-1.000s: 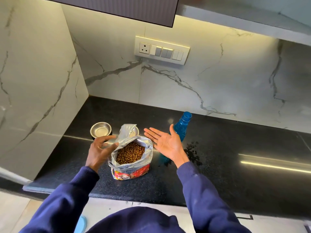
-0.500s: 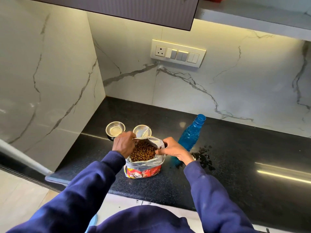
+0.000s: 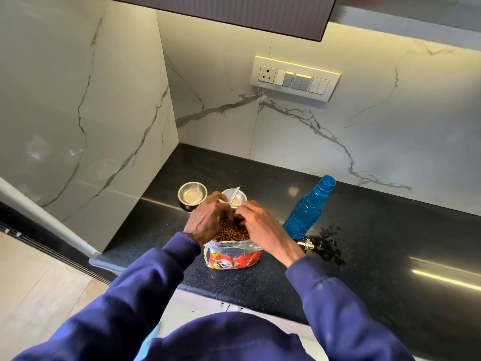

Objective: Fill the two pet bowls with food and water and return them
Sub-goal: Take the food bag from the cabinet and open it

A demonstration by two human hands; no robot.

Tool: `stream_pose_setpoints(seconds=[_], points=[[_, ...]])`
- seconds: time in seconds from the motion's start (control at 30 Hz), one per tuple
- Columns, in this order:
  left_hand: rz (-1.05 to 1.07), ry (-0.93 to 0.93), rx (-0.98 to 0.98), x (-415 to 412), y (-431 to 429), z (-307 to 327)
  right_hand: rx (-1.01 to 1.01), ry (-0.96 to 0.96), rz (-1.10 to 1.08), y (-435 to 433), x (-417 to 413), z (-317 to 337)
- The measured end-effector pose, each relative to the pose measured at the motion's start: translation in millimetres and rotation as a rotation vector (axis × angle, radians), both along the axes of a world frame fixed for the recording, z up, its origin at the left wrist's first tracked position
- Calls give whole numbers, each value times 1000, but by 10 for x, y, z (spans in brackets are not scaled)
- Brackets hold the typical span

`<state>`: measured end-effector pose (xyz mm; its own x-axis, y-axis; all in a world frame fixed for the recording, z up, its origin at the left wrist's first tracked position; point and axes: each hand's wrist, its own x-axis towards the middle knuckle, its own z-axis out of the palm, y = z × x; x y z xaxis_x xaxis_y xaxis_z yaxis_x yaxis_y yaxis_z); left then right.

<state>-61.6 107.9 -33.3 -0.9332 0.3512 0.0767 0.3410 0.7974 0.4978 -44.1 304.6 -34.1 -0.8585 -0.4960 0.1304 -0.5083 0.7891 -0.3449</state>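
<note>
- Black speckled counter (image 3: 390, 243) meets marble walls; wet patch (image 3: 329, 246) at 3 o'clock of food bag (image 3: 234, 259).
- Left hand (image 3: 205, 222) and right hand (image 3: 256, 225) pinch the bag's rim.
- Two steel bowls (image 3: 192, 195) at 12 o'clock; blue bottle (image 3: 307, 209) at 2.

Left hand (image 3: 205, 222) and right hand (image 3: 256, 225) close together, fingers curled, arms extended forward.

Two empty steel bowls (image 3: 192, 196) side-by-side
</note>
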Motion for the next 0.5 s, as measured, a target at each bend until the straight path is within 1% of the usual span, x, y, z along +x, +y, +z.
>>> stream_pose_setpoints(seconds=[0.03, 0.1, 0.13, 0.2, 0.37, 0.5], points=[[-23, -24, -60, 21, 17, -3, 66, -39, 28, -56, -10, -2], [-17, -128, -176, 29, -2, -26, 220, -91, 48, -86, -46, -14], [-1, -180, -231, 23, -18, -32, 278, -125, 37, -61, -66, -31], [0, -226, -289, 3, -59, -52, 362, -239, -8, -11, -106, -29], [-30, -280, -244, 10, 0, 30, 526, -521, -42, 63, -199, 56], [3, -351, -143, -9, 53, -17, 577, -585, -71, 99, -263, 161]])
